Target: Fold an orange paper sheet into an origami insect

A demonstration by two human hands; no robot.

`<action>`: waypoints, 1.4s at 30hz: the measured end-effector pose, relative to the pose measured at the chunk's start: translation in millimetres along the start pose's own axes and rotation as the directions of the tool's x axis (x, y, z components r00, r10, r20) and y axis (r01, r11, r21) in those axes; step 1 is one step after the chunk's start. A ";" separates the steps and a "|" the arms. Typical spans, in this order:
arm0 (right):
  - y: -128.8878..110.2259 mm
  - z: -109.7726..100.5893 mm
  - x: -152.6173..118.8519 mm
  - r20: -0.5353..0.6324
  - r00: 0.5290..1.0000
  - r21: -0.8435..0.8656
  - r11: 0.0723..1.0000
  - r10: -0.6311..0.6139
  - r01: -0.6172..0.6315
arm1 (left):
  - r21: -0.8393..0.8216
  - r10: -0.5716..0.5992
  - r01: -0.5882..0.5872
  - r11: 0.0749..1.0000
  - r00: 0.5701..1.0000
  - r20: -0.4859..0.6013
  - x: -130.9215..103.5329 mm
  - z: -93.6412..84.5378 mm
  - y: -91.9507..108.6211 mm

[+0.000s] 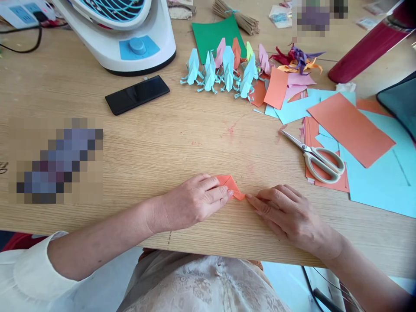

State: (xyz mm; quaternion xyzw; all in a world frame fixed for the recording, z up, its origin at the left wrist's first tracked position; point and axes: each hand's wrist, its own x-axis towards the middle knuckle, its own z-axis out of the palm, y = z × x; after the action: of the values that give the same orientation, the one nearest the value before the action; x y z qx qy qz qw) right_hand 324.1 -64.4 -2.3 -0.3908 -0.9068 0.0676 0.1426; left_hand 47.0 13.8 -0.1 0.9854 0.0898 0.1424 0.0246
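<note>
A small piece of bright orange origami paper [232, 184], folded into angular layers with visible diagonal creases. It lies on the pale wood-grain tabletop [182, 143], close to the near edge, its left part hidden, its right end slanting nearer and narrowing to a tip.

Things Around Your Table

Ahead to your left, a white fan [112, 39] with a blue knob [138, 45] stands on the wooden table [182, 143]. Nearer you, a black phone [137, 95] lies at an angle. Beyond centre, you have a tied bundle of thin brown sticks [235, 16]; to your far right, a dark red bottle [367, 50] and a teal case [401, 104].
</note>
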 end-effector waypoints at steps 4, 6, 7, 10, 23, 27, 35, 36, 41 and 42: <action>3.0 -4.7 -7.0 0.028 0.999 -0.006 0.999 -0.035 0.035 | 0.048 -0.001 -0.001 0.999 0.999 0.037 -0.2 -0.4 -0.3; 4.0 -5.7 -8.8 0.011 0.999 0.018 0.999 -0.030 0.029 | 0.036 -0.004 0.003 0.999 1.000 0.030 -0.1 -0.1 -0.2; 4.1 -5.6 -8.7 -0.005 1.000 0.036 0.999 -0.020 0.020 | 0.021 -0.006 0.006 1.000 1.000 0.020 -0.1 0.1 0.0; 3.1 -3.4 -4.9 -0.034 0.999 0.052 0.999 0.011 -0.010 | -0.004 -0.013 0.013 1.000 1.000 -0.003 -0.1 0.8 0.8; -8.9 -1.6 9.6 -0.077 0.997 -0.008 1.000 -0.003 0.003 | 0.105 -0.077 0.073 0.992 0.996 0.034 1.8 -1.4 12.9; -13.5 3.0 19.8 -0.033 0.997 -0.008 0.997 -0.071 0.071 | 0.109 -0.080 0.077 0.991 0.996 0.026 -1.3 -1.6 14.6; -11.2 7.2 15.1 -0.004 0.988 -0.062 0.987 -0.152 0.152 | 0.101 -0.093 0.089 0.991 0.995 0.036 -3.9 -1.1 12.3; -11.2 6.2 14.1 0.003 0.986 -0.070 0.984 -0.164 0.164 | 0.092 -0.099 0.095 0.991 0.994 0.038 -3.5 -1.1 12.4; -13.5 2.9 9.3 0.046 0.983 -0.121 0.976 -0.179 0.183 | 0.053 -0.109 0.106 0.993 0.992 0.056 -3.0 -2.7 14.2; -14.4 2.5 8.6 0.055 0.982 -0.124 0.975 -0.181 0.187 | 0.046 -0.113 0.111 0.993 0.991 0.065 -3.2 -2.9 14.7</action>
State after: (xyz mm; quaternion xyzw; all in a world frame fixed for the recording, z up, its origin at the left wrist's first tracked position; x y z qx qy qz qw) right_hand 307.9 -68.1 0.4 -0.3120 -0.9445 0.0041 0.1032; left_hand 45.7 -1.2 2.9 0.9834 0.1470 0.1054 0.0149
